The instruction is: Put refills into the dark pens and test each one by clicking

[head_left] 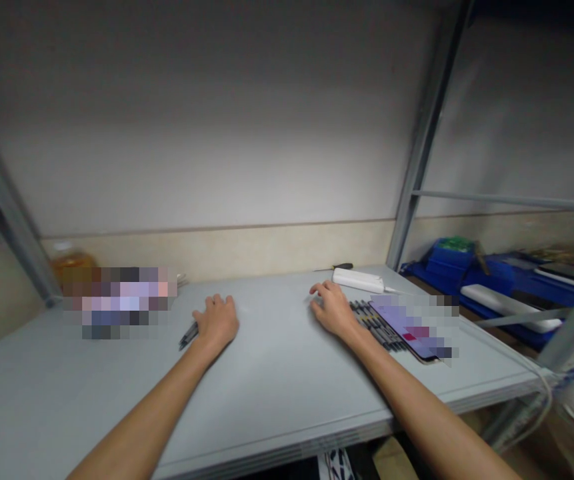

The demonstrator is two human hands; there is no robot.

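My left hand [217, 320] rests knuckles-up on the grey table [277, 373], its fingers curled over a few dark pens [187, 335] that stick out toward me from under the palm. My right hand [331, 308] lies on the table further right, fingers bent down onto the surface at the near end of a row of several dark pens [377, 325]. What the right fingertips touch is hidden by the hand. A white handheld device [359, 280] lies just beyond the right hand.
A blurred flat item [414, 327] lies right of the pen row. Another blurred patch [117, 300] and an amber bottle [69, 261] sit at back left. A black-handled screwdriver [339, 267] lies by the wall. Grey shelf posts [417, 173] frame the table; blue bins [471, 267] stand to the right.
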